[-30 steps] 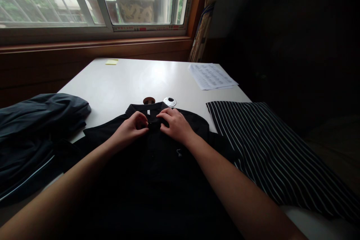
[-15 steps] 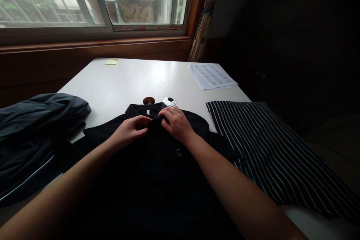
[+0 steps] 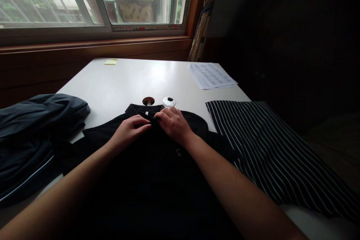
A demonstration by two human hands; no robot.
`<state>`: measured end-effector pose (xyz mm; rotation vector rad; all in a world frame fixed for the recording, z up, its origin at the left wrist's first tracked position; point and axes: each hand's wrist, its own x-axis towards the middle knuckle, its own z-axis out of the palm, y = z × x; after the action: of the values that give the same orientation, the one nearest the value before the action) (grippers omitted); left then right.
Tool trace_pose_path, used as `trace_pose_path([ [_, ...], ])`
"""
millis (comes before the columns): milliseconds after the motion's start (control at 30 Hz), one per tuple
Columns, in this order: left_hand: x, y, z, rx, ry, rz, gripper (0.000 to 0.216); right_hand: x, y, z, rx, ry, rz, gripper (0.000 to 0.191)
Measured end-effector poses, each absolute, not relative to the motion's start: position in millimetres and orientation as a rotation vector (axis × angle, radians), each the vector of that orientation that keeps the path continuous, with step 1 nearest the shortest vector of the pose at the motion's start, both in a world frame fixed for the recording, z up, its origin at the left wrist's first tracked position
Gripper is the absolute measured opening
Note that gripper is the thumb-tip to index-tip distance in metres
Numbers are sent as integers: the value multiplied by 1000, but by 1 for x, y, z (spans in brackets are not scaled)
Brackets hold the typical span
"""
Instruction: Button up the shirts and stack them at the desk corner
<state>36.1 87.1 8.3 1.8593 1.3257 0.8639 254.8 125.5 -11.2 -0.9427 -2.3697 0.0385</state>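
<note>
A black collared shirt [image 3: 157, 183] lies spread on the white table [image 3: 135, 78], its collar toward the window and a small light logo on the chest. My left hand [image 3: 132, 129] pinches the placket edge just below the collar, thumb and fingers closed on the cloth. From the other side my right hand [image 3: 176, 125] grips the shirt's front edge at the collar opening, fingers curled over it. Both sets of fingertips nearly meet. Whether a button lies between them cannot be made out.
A dark grey-blue garment [image 3: 42, 120] is heaped at the left. On the right lies a black-and-white striped cloth [image 3: 270, 150]. Printed papers [image 3: 210, 77] and a yellow sticky note [image 3: 111, 61] rest farther back. Beyond the collar are a round hole [image 3: 148, 101] and a silver grommet [image 3: 169, 101].
My right hand has shifted slightly left, bringing the raised collar edge down against the placket. My left fingertips have moved a little to the right, closing the gap between the hands.
</note>
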Motion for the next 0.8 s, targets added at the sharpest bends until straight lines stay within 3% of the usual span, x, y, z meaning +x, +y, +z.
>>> trace_pose_path([
  [800, 31, 93, 7, 1856, 1332, 782, 33, 258, 130, -14, -1046, -2136, 258, 27],
])
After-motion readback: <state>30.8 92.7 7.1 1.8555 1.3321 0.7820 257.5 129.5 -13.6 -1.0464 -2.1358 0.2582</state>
